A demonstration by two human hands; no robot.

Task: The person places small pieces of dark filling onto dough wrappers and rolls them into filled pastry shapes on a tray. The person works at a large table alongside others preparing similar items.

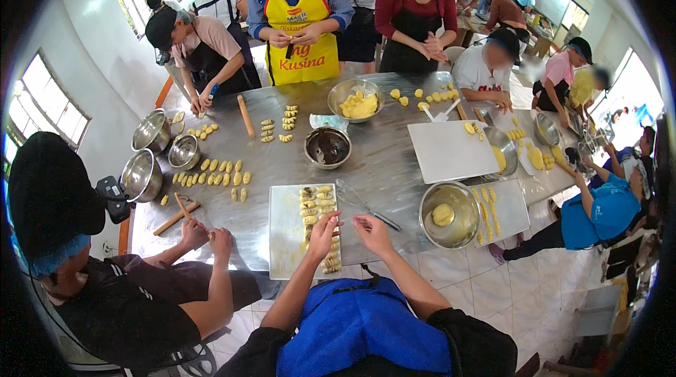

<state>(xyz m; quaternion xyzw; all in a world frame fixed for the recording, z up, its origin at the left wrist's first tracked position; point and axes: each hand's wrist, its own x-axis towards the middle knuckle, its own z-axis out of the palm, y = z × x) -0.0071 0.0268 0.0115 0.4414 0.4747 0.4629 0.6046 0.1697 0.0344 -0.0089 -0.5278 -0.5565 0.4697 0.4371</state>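
My left hand (324, 233) hovers over the right part of a white tray (287, 236), its fingers stretched forward with nothing visible in them. Rows of shaped yellow dough pieces (310, 211) with dark filling lie on that tray, partly hidden by this hand. A short gap away, my right hand (374, 234) is held over the table near the tray's right edge, fingers loosely bent and apart, with nothing seen in it. The whisk (370, 206) lies just beyond it.
On the steel table (384, 144) stand a bowl of dark filling (328, 148), a dough bowl (356, 100), and a bowl with one dough ball (449, 215). A white board (452, 151) lies right. A person (134, 271) works close on my left; others stand across.
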